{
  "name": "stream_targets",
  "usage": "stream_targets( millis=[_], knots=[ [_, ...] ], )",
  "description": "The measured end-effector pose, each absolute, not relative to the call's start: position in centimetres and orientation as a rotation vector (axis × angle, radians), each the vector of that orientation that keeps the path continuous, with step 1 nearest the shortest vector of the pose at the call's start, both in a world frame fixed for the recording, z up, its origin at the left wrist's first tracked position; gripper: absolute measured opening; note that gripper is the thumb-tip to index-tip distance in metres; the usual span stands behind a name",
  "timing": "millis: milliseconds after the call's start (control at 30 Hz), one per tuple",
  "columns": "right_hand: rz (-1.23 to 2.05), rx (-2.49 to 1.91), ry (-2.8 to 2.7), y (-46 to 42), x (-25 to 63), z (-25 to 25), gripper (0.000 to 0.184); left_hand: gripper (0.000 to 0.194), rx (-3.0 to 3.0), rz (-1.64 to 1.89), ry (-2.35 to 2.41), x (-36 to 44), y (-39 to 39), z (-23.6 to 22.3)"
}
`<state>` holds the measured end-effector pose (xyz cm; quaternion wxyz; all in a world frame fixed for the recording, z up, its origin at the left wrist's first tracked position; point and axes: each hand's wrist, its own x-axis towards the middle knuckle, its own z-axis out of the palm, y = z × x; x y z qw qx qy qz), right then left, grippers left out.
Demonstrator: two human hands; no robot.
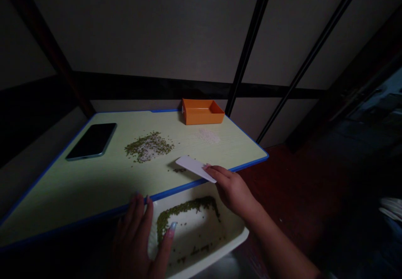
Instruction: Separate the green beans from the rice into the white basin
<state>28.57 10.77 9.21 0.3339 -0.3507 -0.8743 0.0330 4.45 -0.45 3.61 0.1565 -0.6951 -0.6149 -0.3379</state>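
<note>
My right hand (pixel 232 187) grips a flat white scraper-like card (pixel 194 167) by its near end, tilted just above the table's front edge. A few green beans (pixel 179 170) lie on the table beneath the card. My left hand (pixel 141 237) is closed on the left rim of a white basin (pixel 194 229), its thumb over the inside. The basin sits against the table edge, with green beans (pixel 182 207) along its far and left sides. On the table is a pile of green beans mixed with white grains (pixel 149 147). A smaller patch of white grains (pixel 209 136) lies to its right.
An orange open box (pixel 204 113) stands at the table's back right. A dark-screened phone (pixel 92 142) lies at the left. The pale table (pixel 103 183) has a blue edge, and panelled doors (pixel 157 28) rise behind it. Dark red floor (pixel 292 187) shows at right.
</note>
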Motion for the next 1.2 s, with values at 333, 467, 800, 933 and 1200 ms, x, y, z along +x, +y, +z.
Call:
stream_targets(
  millis=[333,467,800,933,1200],
  knots=[
    [0.12,-0.863,-2.121,12.3,29.6,9.4,0.041,0.066,-2.022,-0.968,-1.821,4.5,-0.7,4.0],
    [0.202,-0.826,-2.007,15.5,30.5,10.4,0.037,0.065,-2.015,-0.959,-1.812,4.6,-0.7,4.0],
    [0.451,-0.855,-2.061,19.4,31.9,10.3,0.022,0.066,-2.0,-0.961,-1.818,4.7,-0.9,4.3],
    [0.505,-0.893,-2.066,18.8,32.8,10.3,0.025,0.067,-1.994,-0.958,-1.85,4.8,-0.8,4.5],
    [0.621,-0.939,-2.056,17.7,34.1,10.3,0.036,0.063,-1.991,-0.997,-1.892,5.0,-1.0,4.2]
  ],
)
